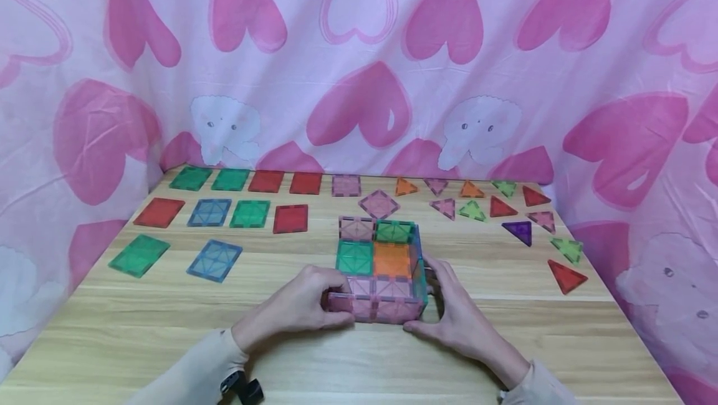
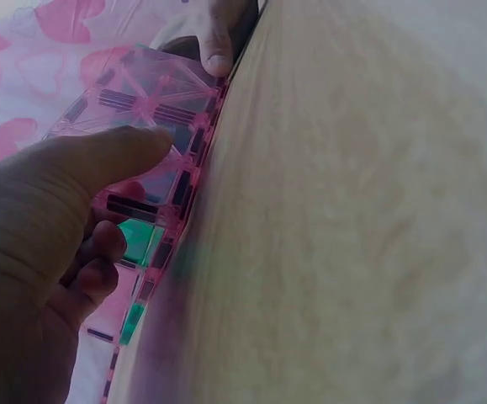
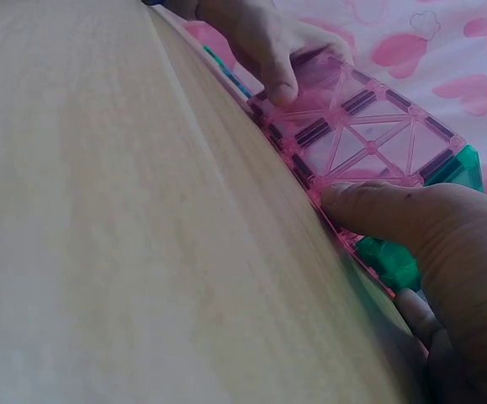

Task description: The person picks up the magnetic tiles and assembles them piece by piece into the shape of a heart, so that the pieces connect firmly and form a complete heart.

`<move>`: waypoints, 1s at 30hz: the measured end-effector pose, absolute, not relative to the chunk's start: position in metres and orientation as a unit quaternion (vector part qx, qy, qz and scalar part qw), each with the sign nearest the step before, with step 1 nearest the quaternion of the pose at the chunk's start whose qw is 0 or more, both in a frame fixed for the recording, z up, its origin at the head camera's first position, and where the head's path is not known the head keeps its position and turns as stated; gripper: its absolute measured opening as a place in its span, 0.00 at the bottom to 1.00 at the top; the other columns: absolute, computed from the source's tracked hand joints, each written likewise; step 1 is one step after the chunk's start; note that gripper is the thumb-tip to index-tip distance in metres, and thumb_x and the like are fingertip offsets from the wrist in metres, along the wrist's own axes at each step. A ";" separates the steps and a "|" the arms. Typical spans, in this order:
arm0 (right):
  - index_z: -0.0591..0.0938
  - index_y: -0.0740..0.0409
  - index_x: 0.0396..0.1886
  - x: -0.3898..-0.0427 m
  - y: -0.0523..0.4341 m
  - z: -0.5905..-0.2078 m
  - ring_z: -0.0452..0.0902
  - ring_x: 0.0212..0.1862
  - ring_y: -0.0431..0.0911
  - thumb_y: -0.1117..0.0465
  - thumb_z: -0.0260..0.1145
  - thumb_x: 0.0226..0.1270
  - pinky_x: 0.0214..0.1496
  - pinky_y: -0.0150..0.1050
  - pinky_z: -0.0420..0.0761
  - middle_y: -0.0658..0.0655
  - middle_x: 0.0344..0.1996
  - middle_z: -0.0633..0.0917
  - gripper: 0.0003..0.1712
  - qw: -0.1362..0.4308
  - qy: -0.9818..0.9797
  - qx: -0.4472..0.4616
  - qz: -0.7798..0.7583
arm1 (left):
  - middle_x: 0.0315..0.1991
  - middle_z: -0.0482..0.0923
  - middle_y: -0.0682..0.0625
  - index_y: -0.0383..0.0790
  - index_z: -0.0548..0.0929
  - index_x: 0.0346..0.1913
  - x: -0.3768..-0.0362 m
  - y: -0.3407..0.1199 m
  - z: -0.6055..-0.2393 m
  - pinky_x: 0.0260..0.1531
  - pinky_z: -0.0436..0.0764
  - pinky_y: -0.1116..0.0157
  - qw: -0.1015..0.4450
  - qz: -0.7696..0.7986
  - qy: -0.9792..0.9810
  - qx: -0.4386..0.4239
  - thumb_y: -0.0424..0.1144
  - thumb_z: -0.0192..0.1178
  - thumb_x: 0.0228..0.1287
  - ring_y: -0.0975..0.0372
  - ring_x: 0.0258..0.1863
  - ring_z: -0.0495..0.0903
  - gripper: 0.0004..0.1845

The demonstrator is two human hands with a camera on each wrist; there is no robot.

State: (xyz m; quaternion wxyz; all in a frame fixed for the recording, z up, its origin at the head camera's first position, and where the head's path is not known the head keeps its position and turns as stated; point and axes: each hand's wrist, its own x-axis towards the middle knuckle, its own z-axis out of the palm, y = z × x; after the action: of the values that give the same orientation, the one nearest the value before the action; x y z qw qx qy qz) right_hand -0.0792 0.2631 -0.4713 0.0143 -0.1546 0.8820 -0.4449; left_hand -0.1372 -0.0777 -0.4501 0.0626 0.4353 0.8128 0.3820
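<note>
Pink front wall (image 1: 374, 306) of our magnetic tile box (image 1: 381, 262) stands mid-worktop (image 1: 168, 330), pinched by left hand (image 1: 300, 308) and right hand (image 1: 451, 311); floor and right wall done, others seemingly missing.

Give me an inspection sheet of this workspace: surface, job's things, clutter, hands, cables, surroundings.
Surface: wooden table.
Job's things: magnetic tile box, flat squares as floor, pink front wall upright, teal side wall upright.
Clutter: loose square tiles far left, triangle tiles far right, laid flat.
Hands: left hand and right hand hold the front wall's ends.
Cables: nothing seen.
Surroundings: pink heart-print cloth behind and beside.
</note>
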 end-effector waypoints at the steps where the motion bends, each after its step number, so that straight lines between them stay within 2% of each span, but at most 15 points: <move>1: 0.55 0.42 0.92 -0.079 0.263 -0.471 0.75 0.77 0.51 0.45 0.94 0.51 0.79 0.57 0.73 0.50 0.77 0.70 0.76 0.014 0.882 -0.154 -0.446 | 0.38 0.85 0.67 0.54 0.88 0.45 -0.137 -0.078 -0.450 0.32 0.80 0.73 0.061 0.382 0.812 0.436 0.47 0.84 0.64 0.72 0.33 0.76 0.14; 4: 0.55 0.42 0.92 -0.079 0.263 -0.472 0.75 0.77 0.51 0.45 0.94 0.50 0.79 0.57 0.73 0.50 0.77 0.70 0.76 0.012 0.882 -0.156 -0.444 | 0.43 0.86 0.64 0.53 0.88 0.49 -0.140 -0.084 -0.448 0.39 0.84 0.68 0.045 0.395 0.806 0.438 0.50 0.82 0.66 0.70 0.39 0.80 0.16; 7: 0.55 0.42 0.92 -0.080 0.262 -0.473 0.76 0.76 0.51 0.46 0.94 0.50 0.79 0.58 0.73 0.52 0.76 0.71 0.77 0.006 0.884 -0.160 -0.438 | 0.51 0.88 0.58 0.52 0.86 0.57 -0.149 -0.094 -0.442 0.53 0.88 0.56 0.004 0.419 0.804 0.423 0.48 0.78 0.71 0.66 0.51 0.84 0.17; 10: 0.55 0.45 0.92 -0.080 0.262 -0.473 0.77 0.75 0.53 0.47 0.94 0.51 0.78 0.59 0.74 0.53 0.76 0.72 0.76 0.000 0.886 -0.162 -0.435 | 0.63 0.85 0.54 0.50 0.83 0.66 -0.168 -0.110 -0.433 0.65 0.83 0.44 -0.057 0.433 0.815 0.382 0.42 0.76 0.73 0.61 0.66 0.82 0.23; 14: 0.55 0.45 0.92 -0.079 0.263 -0.471 0.77 0.76 0.52 0.47 0.94 0.50 0.78 0.58 0.74 0.53 0.76 0.71 0.76 0.007 0.885 -0.156 -0.438 | 0.72 0.80 0.50 0.47 0.79 0.75 -0.199 -0.132 -0.431 0.73 0.76 0.38 -0.114 0.414 0.845 0.319 0.39 0.78 0.69 0.53 0.74 0.77 0.33; 17: 0.55 0.44 0.92 -0.079 0.263 -0.470 0.76 0.77 0.51 0.47 0.94 0.50 0.79 0.57 0.73 0.51 0.77 0.70 0.76 0.017 0.883 -0.151 -0.443 | 0.77 0.76 0.44 0.45 0.74 0.80 -0.221 -0.143 -0.435 0.76 0.71 0.34 -0.105 0.389 0.871 0.282 0.40 0.81 0.67 0.46 0.78 0.73 0.41; 21: 0.55 0.44 0.92 -0.079 0.264 -0.471 0.75 0.77 0.52 0.45 0.94 0.50 0.79 0.58 0.73 0.52 0.77 0.70 0.76 0.020 0.883 -0.149 -0.444 | 0.83 0.66 0.38 0.45 0.64 0.87 -0.239 -0.151 -0.444 0.75 0.71 0.30 -0.038 0.351 0.905 0.238 0.47 0.81 0.66 0.40 0.79 0.67 0.52; 24: 0.55 0.42 0.92 -0.079 0.263 -0.471 0.75 0.77 0.52 0.43 0.94 0.49 0.80 0.61 0.72 0.52 0.77 0.70 0.77 0.019 0.885 -0.151 -0.440 | 0.86 0.61 0.35 0.41 0.58 0.89 -0.246 -0.154 -0.450 0.76 0.71 0.32 0.012 0.316 0.921 0.227 0.51 0.80 0.67 0.39 0.81 0.65 0.56; 27: 0.55 0.42 0.92 -0.079 0.263 -0.471 0.75 0.76 0.52 0.43 0.93 0.50 0.79 0.61 0.72 0.52 0.77 0.70 0.77 0.019 0.884 -0.153 -0.440 | 0.86 0.60 0.34 0.35 0.58 0.89 -0.249 -0.154 -0.453 0.79 0.68 0.36 0.038 0.285 0.929 0.233 0.52 0.79 0.70 0.39 0.83 0.62 0.56; 30: 0.55 0.42 0.92 -0.079 0.263 -0.471 0.75 0.77 0.53 0.43 0.93 0.50 0.80 0.62 0.72 0.52 0.78 0.70 0.77 0.017 0.885 -0.152 -0.439 | 0.83 0.65 0.33 0.32 0.65 0.86 -0.248 -0.154 -0.451 0.79 0.69 0.37 0.036 0.268 0.932 0.242 0.47 0.79 0.71 0.38 0.81 0.65 0.49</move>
State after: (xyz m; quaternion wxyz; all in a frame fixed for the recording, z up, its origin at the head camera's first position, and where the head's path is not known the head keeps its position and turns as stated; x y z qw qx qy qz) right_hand -0.0790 0.2634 -0.4706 0.0173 -0.1519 0.8855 -0.4388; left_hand -0.2484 -0.1538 -0.4513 0.0362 0.2423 0.9318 0.2679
